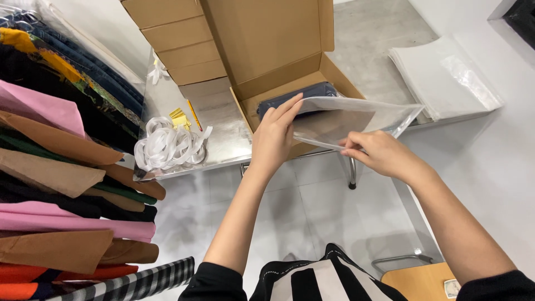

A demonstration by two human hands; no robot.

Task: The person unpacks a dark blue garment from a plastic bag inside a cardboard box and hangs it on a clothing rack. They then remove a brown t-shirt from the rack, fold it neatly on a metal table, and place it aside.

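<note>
An open cardboard box (334, 69) stands on a metal table (223, 134), its lid up. Inside lies a dark blue folded item (290, 96) in plastic. My left hand (274, 136) rests on the box's front wall, fingers touching the edge of a clear plastic bag (356, 120). My right hand (379, 151) pinches the bag's near edge. The bag is held flat over the front of the box.
A stack of clear plastic bags (446, 78) lies at the table's right. White ribbon (167, 147) and a pencil (194, 114) sit at the left, flat cardboard boxes (178, 39) behind. Folded clothes (61, 167) are piled at far left. A wooden stool (418, 281) stands below right.
</note>
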